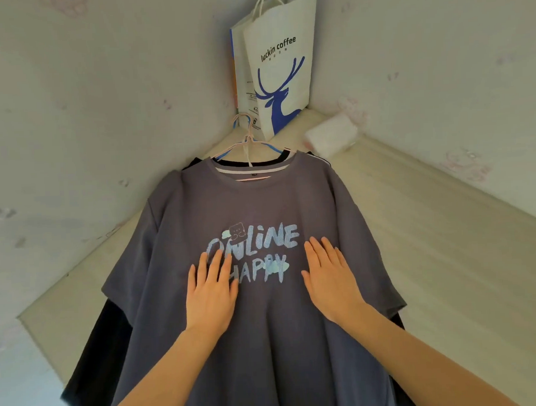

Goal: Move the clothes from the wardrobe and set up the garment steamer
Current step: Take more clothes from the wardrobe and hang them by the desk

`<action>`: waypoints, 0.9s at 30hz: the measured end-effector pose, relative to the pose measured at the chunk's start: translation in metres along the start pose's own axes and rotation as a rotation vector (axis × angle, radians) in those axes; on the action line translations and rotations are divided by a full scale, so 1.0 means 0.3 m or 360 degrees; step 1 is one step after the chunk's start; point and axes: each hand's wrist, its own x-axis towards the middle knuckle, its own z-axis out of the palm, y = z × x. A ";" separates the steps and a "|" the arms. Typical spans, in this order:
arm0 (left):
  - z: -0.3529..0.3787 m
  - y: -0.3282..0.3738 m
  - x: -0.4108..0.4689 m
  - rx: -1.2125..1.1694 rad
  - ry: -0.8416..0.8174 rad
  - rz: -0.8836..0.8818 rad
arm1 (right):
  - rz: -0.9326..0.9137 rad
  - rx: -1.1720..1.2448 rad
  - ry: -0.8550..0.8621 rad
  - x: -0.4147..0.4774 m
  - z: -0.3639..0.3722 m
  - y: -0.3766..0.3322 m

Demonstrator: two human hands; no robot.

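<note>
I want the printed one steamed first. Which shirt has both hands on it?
The grey shirt on top, printed ONLINE HAPPY; left hand and right hand lie flat on it. The dark shirts lie underneath.

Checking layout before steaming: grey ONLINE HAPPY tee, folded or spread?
Spread. The grey tee lies flat, face up, both sleeves out, a hanger in its collar. Left hand and right hand rest open on it.
</note>
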 end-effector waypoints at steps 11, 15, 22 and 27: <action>0.028 -0.025 -0.417 -0.0119 -0.0204 0.0228 | 0.0238 0.0103 0.0023 -0.489 0.162 -0.178; 0.051 -0.033 -0.549 -0.0224 -0.0189 0.0254 | 0.0392 0.0117 -0.0074 -0.648 0.209 -0.233; -0.005 0.031 -0.678 -0.0454 -0.0162 0.0395 | 0.0644 0.0093 0.0056 -0.856 0.236 -0.267; -0.053 0.149 -0.728 -0.0496 -0.0080 0.0826 | 0.0692 0.0145 0.0086 -0.994 0.230 -0.259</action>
